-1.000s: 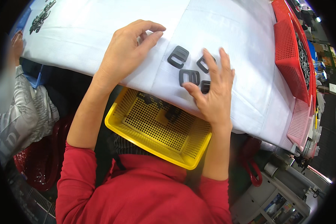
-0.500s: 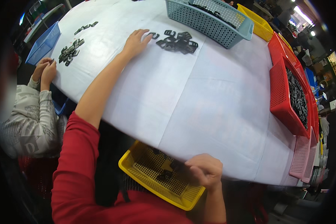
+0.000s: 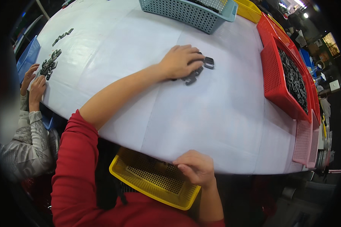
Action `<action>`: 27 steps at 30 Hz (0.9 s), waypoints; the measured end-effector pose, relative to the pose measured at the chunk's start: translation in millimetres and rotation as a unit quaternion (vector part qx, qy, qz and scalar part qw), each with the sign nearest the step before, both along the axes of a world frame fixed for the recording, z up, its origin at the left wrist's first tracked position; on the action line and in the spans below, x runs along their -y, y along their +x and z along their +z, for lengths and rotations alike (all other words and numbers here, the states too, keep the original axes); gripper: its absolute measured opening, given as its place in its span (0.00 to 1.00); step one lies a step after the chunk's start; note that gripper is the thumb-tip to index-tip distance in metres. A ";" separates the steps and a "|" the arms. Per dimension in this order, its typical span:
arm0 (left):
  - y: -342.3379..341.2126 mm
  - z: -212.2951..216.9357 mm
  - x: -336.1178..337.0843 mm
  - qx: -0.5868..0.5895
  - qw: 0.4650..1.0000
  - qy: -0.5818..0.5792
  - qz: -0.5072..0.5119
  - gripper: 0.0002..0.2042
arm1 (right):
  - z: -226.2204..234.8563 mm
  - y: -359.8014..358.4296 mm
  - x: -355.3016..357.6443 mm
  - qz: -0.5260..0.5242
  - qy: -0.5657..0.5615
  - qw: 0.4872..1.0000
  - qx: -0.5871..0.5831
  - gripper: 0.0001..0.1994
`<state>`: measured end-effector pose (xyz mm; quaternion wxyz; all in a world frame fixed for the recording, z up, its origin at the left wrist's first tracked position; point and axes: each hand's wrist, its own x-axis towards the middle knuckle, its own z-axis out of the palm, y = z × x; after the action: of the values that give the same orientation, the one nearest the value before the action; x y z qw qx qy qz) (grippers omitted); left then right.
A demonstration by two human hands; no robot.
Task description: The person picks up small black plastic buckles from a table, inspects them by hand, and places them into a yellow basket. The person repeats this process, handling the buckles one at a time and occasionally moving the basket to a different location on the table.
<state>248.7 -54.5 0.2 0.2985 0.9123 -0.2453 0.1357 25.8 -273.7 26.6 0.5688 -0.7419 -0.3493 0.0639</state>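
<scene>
Covering black buckle pieces (image 3: 195, 73) with left hand (image 3: 180, 60), fingers clawed over pile for gathering; right hand (image 3: 196, 168), fingers loosely curled and holding nothing, braces us at desk (image 3: 201, 121) edge over yellow basket (image 3: 155, 181).

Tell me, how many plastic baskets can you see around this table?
5, maybe more hidden: a yellow basket below the near edge by the right hand, a grey-blue basket at the far side, another yellow one behind it, a red basket at right, and a pink basket beside it.
</scene>
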 end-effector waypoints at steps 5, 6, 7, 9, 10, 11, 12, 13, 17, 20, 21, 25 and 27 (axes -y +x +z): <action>-93.0 -5.7 56.9 0.075 0.992 0.061 -0.084 0.19 | -0.6 1.5 -4.6 -0.016 0.009 1.000 0.010 0.04; -109.3 -4.8 60.4 0.058 0.990 0.062 -0.110 0.19 | 1.4 1.2 -5.6 -0.018 0.002 1.000 -0.003 0.04; -120.5 -3.5 61.4 0.043 0.988 0.063 -0.137 0.19 | -0.3 1.2 -6.2 -0.025 0.011 1.000 0.002 0.04; -134.4 -0.5 57.3 0.047 0.981 0.087 -0.168 0.18 | -1.9 -2.3 -2.9 -0.047 0.012 0.999 -0.020 0.03; -140.7 2.2 54.2 0.050 0.977 0.097 -0.185 0.18 | -2.6 -3.6 -0.5 -0.065 0.015 0.998 -0.016 0.02; -149.4 7.9 43.7 0.063 0.981 0.092 -0.161 0.16 | -2.8 -6.5 -1.6 -0.073 0.014 0.997 -0.018 0.02; -153.3 12.3 32.5 0.083 0.987 0.068 -0.122 0.15 | -1.4 -8.1 -1.4 -0.082 0.013 0.996 -0.021 0.02; -155.0 16.1 20.4 0.102 0.990 0.043 -0.083 0.13 | 1.3 -8.2 1.0 -0.116 -0.005 0.993 0.026 0.02; -179.9 26.8 -19.8 0.092 0.993 -0.063 0.048 0.10 | 9.7 -9.0 12.6 -0.260 -0.091 0.953 0.124 0.06; -207.8 19.8 -7.1 0.077 0.997 -0.024 0.016 0.09 | 7.0 -1.4 5.7 -0.277 -0.166 0.926 0.197 0.10; -216.9 20.8 -0.1 0.038 0.999 -0.022 0.003 0.14 | 5.4 2.6 1.8 -0.274 -0.190 0.917 0.220 0.12; -231.8 9.9 9.6 0.020 1.000 -0.013 0.006 0.17 | -8.1 13.1 -3.5 -0.262 -0.269 0.876 0.303 0.15; -235.1 7.5 2.9 0.013 1.000 -0.008 -0.001 0.17 | -7.9 11.4 -4.0 -0.257 -0.295 0.858 0.333 0.14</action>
<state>13.6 -57.4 7.8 0.3027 0.9079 -0.2487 0.1490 37.3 -269.7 18.7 0.1693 -0.9153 -0.2800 -0.2351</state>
